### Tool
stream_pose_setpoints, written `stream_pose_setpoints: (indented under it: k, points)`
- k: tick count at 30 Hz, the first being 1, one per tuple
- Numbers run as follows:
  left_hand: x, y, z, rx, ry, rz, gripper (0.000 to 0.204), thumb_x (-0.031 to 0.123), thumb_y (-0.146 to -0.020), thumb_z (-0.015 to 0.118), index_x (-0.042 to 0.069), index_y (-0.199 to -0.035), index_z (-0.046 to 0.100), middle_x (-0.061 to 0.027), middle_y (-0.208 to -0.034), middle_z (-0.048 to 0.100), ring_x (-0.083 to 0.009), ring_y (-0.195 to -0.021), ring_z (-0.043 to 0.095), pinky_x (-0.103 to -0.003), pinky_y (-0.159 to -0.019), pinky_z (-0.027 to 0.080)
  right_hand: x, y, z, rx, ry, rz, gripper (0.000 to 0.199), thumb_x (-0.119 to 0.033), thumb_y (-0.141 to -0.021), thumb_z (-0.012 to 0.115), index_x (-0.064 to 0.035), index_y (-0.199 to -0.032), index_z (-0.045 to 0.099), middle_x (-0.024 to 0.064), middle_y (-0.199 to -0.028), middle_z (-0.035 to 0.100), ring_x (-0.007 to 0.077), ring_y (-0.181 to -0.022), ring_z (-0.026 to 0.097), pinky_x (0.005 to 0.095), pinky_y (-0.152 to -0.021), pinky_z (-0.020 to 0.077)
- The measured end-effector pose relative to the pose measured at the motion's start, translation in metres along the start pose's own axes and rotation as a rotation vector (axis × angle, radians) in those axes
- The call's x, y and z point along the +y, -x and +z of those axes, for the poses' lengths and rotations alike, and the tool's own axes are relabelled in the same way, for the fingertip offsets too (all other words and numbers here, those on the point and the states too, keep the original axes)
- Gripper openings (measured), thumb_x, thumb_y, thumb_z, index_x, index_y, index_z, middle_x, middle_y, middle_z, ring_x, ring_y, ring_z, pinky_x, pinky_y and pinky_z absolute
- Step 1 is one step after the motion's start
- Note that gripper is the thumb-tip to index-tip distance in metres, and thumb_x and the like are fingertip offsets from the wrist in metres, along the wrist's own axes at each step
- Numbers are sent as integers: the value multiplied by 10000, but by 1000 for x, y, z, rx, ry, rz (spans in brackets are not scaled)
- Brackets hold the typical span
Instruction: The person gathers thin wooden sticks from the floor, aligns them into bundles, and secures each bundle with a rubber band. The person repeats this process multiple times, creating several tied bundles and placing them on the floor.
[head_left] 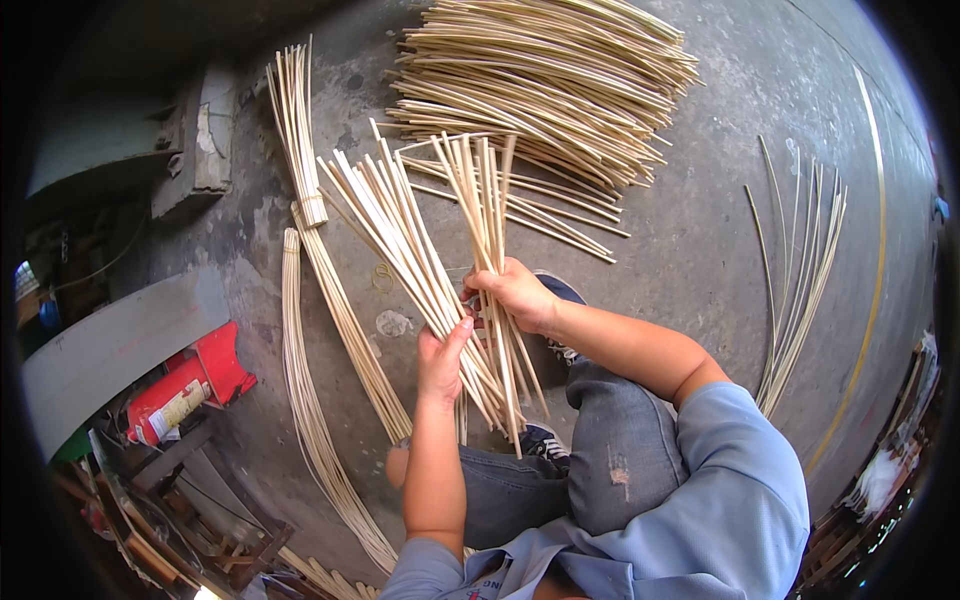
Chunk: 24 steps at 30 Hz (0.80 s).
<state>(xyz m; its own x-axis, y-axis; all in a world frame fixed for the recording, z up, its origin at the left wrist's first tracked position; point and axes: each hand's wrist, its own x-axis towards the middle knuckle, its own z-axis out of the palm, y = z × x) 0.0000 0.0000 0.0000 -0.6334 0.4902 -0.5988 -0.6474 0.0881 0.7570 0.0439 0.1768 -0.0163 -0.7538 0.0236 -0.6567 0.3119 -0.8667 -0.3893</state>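
Left hand [440, 355] and right hand [515, 293] each grip fans of smooth pale cane strips [420, 250]; rough concrete floor [690, 240] lies open rightward.

We look straight down from our head, close over our own lap, fisheye bending the concrete floor [700, 260] toward a dark rim.

Even, soft daylight fills the scene, brightest on the concrete floor [700, 230] at upper right, where pale patches almost wash out. The left side falls into dim shadow. Shadows under the cane strips [540, 70] are faint. Fisheye distortion bends straight lines, and a black vignette rings the frame. Focus is sharp centrally, softening toward the rim.
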Motion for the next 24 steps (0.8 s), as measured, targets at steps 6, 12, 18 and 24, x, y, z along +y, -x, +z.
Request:
stream_pose_setpoints:
  k: [6, 12, 18, 24]
  points:
    - [12, 7, -4, 16, 24, -110, 215, 79, -959, 685, -4, -1141, 609, -115, -961, 683, -215, -804, 715, -363, -633, 648, -2, 3, -6, -10, 17, 36, 285, -216, -845, 843, -18, -940, 661, 12, -686, 582, 117, -535, 505, 273, -486, 418]
    - [13, 8, 2, -58, -35, -139, 298, 39, -926, 715, -24, -1192, 595, -130, -996, 689, -222, -792, 725, -350, -655, 651, -2, 4, 6, -43, 144, -7, 297, -142, -801, 880, -20, -971, 670, 9, -716, 619, 91, -543, 505, 279, -507, 429]
    - [17, 7, 3, -96, -46, -105, 331, 69, -953, 697, -22, -1248, 578, -121, -1020, 696, -213, -802, 730, -332, -673, 636, -1, 3, 9, -50, 159, -17, 264, -146, -817, 867, -25, -950, 673, 19, -717, 621, 96, -555, 507, 270, -527, 429]
    - [22, 5, -2, -183, -100, -148, 346, 112, -1006, 625, 2, -1321, 535, -110, -1039, 703, -204, -848, 733, -320, -715, 624, -3, 1, 5, -99, 122, 76, 213, -137, -863, 817, -37, -958, 655, 20, -668, 560, 120, -556, 542, 312, -441, 468]
